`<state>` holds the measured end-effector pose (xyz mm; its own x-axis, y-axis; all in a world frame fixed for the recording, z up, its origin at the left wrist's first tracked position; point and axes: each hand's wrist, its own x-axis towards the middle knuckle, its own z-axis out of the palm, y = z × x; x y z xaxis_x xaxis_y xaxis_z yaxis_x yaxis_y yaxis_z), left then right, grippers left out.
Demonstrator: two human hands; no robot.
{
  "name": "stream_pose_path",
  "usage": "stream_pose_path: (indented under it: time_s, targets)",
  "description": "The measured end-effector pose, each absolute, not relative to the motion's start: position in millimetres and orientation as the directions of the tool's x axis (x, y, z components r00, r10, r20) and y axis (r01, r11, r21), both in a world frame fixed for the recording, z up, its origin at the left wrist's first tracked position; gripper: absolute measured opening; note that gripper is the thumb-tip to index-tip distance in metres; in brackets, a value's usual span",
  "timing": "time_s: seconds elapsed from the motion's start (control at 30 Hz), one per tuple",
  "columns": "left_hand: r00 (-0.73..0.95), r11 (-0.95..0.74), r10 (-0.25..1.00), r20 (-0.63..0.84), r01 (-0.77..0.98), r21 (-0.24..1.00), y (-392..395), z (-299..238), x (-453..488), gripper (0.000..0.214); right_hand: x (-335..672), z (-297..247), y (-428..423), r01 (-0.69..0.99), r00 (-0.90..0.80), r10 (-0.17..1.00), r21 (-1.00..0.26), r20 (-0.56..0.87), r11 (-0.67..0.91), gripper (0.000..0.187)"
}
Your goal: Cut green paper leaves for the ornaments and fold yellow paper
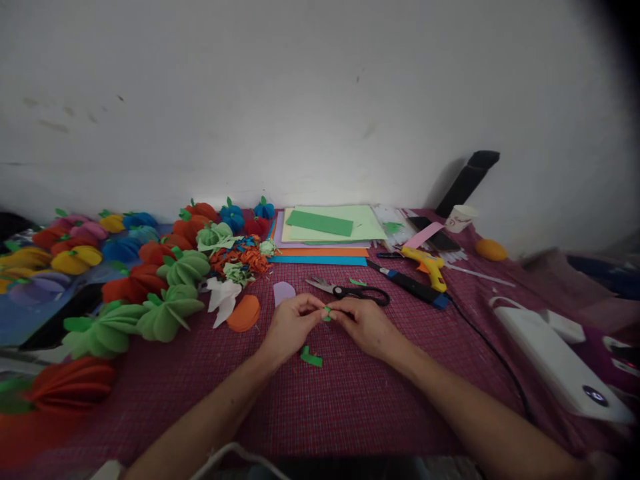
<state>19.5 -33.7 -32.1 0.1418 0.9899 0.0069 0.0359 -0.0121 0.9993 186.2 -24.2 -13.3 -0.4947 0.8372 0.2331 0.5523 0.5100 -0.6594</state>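
Both hands meet just above the red checked surface (350,400), near its middle. The left hand (291,322) and the right hand (364,325) each pinch one end of a small green paper piece (327,312), so it sits between the two sets of fingers, gripped by thumb and fingertips on both sides and mostly hidden by them. A green scrap (311,358) lies on the surface just below the hands. The scissors (350,291) lie just beyond the right hand, with a yellow glue gun (426,264) further back. An orange paper disc (244,313) and a lilac piece (284,292) lie near the left hand. Paper pumpkins (165,313) crowd the left side, and a stack of coloured sheets (327,230) rests by the wall.
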Motion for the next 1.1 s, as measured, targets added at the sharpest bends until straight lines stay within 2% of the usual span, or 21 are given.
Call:
stream_pose_path:
  time_s: [0.17,0.33,0.53,0.7,0.9,1.1]
  targets:
    - [0.147,-0.035,0.989,0.029,0.037,0.999,-34.1,-31.9,21.3,0.015,187.1,-12.0,-25.4,0.584,-0.486,0.829,-0.604,0.275,0.543,0.020]
    - [0.136,-0.033,0.990,0.023,0.067,0.997,-34.4,-29.1,20.4,0.015,187.3,-13.9,-24.4,0.565,-0.508,0.821,-0.619,0.260,0.546,0.021]
    - [0.124,-0.040,0.992,0.031,0.075,0.996,-33.5,-34.1,20.1,0.011,185.8,-13.4,-27.3,0.603,-0.489,0.828,-0.579,0.276,0.549,0.020]
    - [0.131,-0.076,0.989,0.063,0.096,0.993,-33.4,-34.2,20.0,0.011,188.3,-14.4,-23.2,0.558,-0.557,0.795,-0.600,0.240,0.573,0.023]
    - [0.135,-0.090,0.989,0.068,0.164,0.982,-34.7,-34.5,19.9,0.011,188.5,-13.1,-25.7,0.627,-0.545,0.802,-0.516,0.246,0.584,0.022]
    - [0.139,-0.098,0.987,0.074,0.174,0.980,-34.5,-30.6,19.5,0.013,187.0,-14.7,-26.1,0.595,-0.532,0.796,-0.541,0.290,0.595,0.023]
